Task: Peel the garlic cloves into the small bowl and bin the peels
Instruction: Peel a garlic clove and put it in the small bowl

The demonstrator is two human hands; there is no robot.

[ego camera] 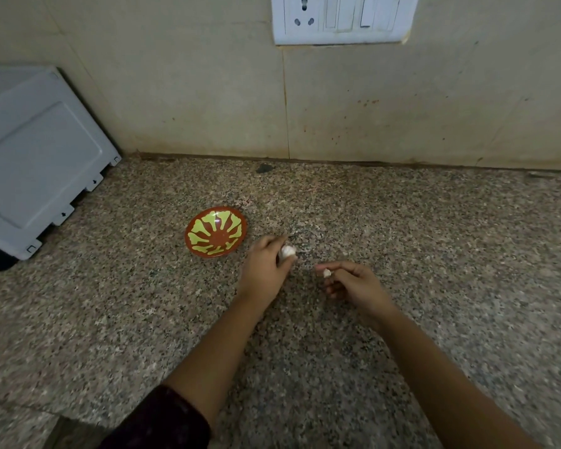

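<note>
A small red bowl (215,231) with a yellow-green pattern sits on the speckled granite counter (434,238), and nothing shows inside it. Just right of the bowl, my left hand (264,267) grips a white garlic bulb (288,251) in its curled fingers. My right hand (353,283) is a little further right and pinches a small white garlic clove (326,272) between thumb and fingertips. Both hands hover low over the counter, a short gap apart.
A grey appliance (36,157) stands at the left against the tiled wall (208,92). A white socket and switch plate (342,17) is mounted on the wall above. The counter's front edge (30,409) runs along the lower left. No bin is in view.
</note>
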